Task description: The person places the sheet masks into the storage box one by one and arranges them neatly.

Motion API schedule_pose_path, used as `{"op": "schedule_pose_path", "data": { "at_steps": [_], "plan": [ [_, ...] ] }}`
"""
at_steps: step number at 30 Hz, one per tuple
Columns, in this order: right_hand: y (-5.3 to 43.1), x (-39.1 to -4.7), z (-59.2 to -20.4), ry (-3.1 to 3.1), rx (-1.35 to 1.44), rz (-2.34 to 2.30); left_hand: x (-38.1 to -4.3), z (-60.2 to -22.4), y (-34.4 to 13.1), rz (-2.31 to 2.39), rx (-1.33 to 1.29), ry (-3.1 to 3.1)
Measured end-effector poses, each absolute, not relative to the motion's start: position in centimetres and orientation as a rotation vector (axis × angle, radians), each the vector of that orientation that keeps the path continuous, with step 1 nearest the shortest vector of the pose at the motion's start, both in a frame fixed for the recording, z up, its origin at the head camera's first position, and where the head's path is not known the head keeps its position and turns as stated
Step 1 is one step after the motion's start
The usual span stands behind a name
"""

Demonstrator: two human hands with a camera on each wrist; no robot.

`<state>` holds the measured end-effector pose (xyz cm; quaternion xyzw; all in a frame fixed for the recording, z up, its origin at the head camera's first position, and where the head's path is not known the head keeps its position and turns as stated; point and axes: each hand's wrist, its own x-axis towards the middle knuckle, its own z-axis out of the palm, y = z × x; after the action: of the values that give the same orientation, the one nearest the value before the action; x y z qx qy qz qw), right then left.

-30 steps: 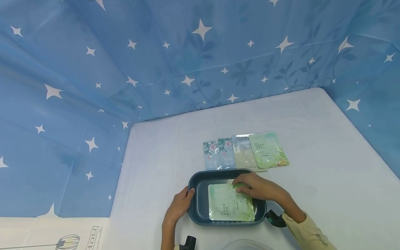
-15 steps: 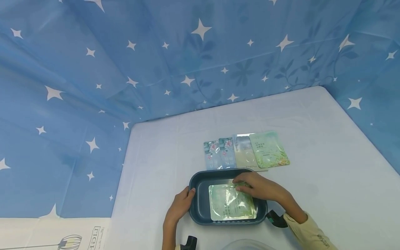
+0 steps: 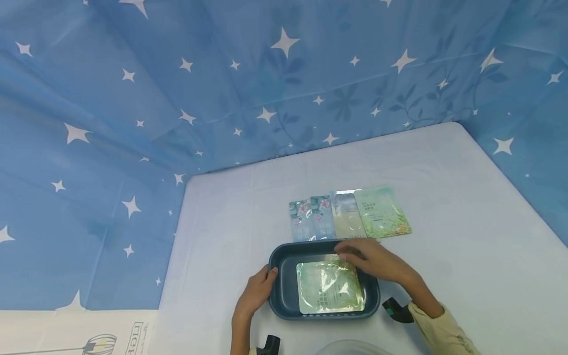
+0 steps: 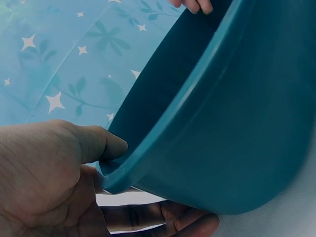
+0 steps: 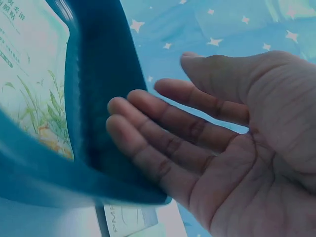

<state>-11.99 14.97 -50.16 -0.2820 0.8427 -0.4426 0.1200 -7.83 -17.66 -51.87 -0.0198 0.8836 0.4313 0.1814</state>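
Note:
A dark blue plastic basin [image 3: 286,283] stands on the white-covered table. At its left end my left hand [image 3: 256,291] grips the rim, thumb inside and fingers under the lip, as the left wrist view shows. Inside the basin lies a green sheet mask packet [image 3: 328,291], shiny under the light. My right hand [image 3: 374,259] hovers over the basin's far right corner. In the right wrist view its fingers [image 5: 168,143] are loosely bent, thumb apart, holding nothing.
Behind the basin lie two blue floral packets [image 3: 322,217], a beige packet [image 3: 348,217] and another green packet [image 3: 382,212], partly overlapping. The edge of a clear round object [image 3: 352,347] shows at the bottom. A blue starry curtain [image 3: 222,98] surrounds the table.
My right hand has come off the green sheet mask packet, rising and moving a little to the right. The packet stays in the basin. My left hand keeps its hold.

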Motion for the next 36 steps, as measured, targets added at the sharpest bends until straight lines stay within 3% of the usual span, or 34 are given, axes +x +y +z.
{"op": "schedule_pose_path", "data": {
  "at_steps": [14,36],
  "plan": [
    [16.5,-12.6,-50.1,2.368,-0.584,-1.704,-7.7,-52.0,-17.7,1.227,-0.059,2.494],
    [23.1,-13.6,-49.7,2.867,-0.169,-1.33,-7.8,-52.2,-17.7,1.215,-0.052,2.49]
  ]
}}
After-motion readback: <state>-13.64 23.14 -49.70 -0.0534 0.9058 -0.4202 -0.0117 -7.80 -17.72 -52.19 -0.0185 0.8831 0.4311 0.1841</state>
